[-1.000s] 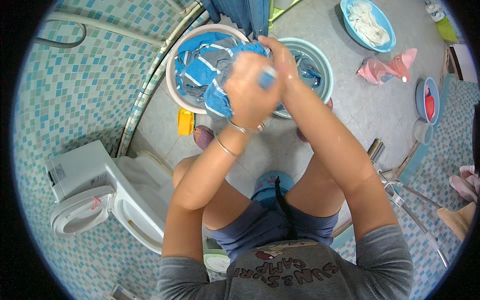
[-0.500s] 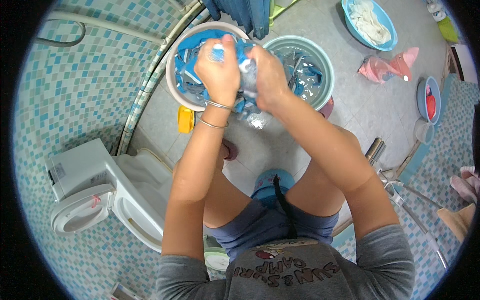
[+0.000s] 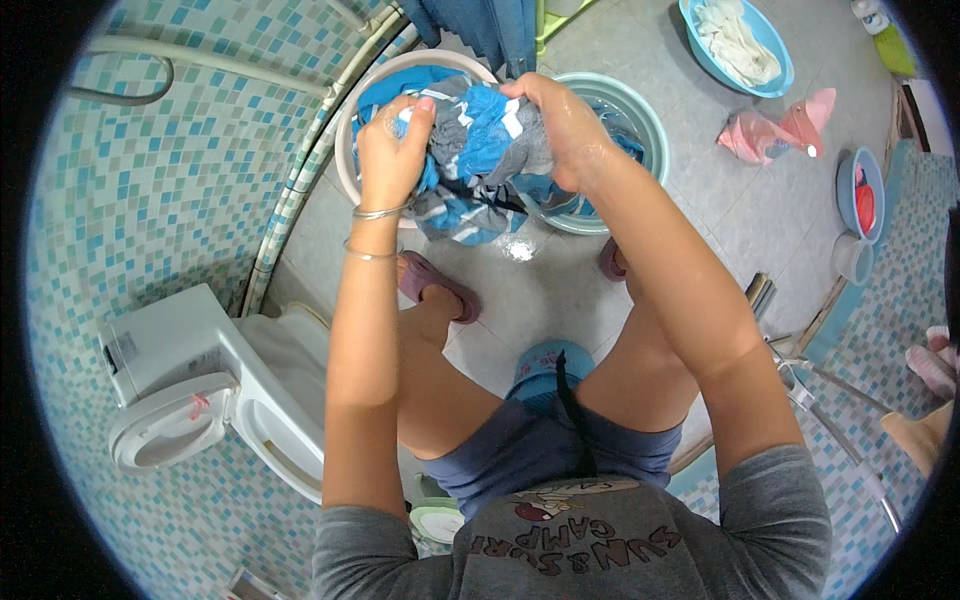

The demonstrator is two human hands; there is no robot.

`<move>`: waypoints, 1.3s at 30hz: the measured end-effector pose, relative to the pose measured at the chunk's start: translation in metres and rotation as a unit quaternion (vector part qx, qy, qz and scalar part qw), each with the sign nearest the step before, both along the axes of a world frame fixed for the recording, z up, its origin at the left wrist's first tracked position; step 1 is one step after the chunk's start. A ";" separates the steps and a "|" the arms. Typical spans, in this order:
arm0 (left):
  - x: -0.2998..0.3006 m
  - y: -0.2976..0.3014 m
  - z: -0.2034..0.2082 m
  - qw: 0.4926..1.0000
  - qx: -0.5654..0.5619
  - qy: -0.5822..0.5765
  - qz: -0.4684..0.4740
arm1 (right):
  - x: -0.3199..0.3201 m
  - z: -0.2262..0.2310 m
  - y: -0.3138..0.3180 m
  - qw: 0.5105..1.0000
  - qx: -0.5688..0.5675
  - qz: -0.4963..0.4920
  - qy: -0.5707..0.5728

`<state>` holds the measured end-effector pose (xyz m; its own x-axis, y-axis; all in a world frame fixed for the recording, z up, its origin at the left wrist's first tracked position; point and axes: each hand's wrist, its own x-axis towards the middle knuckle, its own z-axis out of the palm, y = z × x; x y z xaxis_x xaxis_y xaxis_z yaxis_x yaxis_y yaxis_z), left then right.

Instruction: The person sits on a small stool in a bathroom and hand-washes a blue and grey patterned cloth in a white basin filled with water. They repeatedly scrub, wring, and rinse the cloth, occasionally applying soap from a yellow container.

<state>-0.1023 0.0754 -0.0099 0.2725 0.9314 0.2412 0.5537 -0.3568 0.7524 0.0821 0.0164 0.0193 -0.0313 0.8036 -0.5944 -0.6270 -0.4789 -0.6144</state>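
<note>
A wet blue, grey and white garment [image 3: 480, 130] is stretched between my two hands, held over the two basins. My left hand [image 3: 393, 150] grips its left end, thumb on top. At its right end, my right hand [image 3: 572, 130] has the cloth between thumb and fingers. Part of the cloth hangs below, over the gap between the basins. Under the left side, a pale pink basin [image 3: 346, 155] holds more blue cloth. To the right stands a pale green-blue basin [image 3: 656, 150] with water and dark blue cloth in it.
Jeans [image 3: 475, 30] hang behind the basins. At the far right are a blue basin [image 3: 690, 45] with white cloth, a pink plastic bag [image 3: 770, 130] and a small blue basin [image 3: 848, 195] with red items. A white toilet [image 3: 270, 430] stands left; I sit on a blue stool [image 3: 548, 362].
The bunched garment has been spread wider as my hands moved apart, left hand leftward, right hand rightward. My feet show more, and the yellow object by the pink basin is now hidden.
</note>
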 end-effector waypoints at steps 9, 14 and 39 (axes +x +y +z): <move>0.032 -0.041 0.016 0.982 -0.062 -0.030 -0.173 | 0.002 -0.004 -0.003 0.979 0.086 0.079 -0.164; 0.020 -0.017 0.004 0.985 -0.108 -0.094 -0.097 | 0.017 -0.008 -0.004 0.947 0.196 0.049 -0.249; -0.056 -0.089 0.018 0.977 -0.161 -0.047 -0.131 | 0.074 -0.018 -0.090 0.767 0.091 0.091 -0.629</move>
<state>-0.1581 -0.0132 0.0085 0.5034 0.8639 -0.0171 0.3985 -0.2145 0.8917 0.1565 -0.0732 0.0018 0.3524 0.9274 -0.1257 0.5832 -0.3227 -0.7455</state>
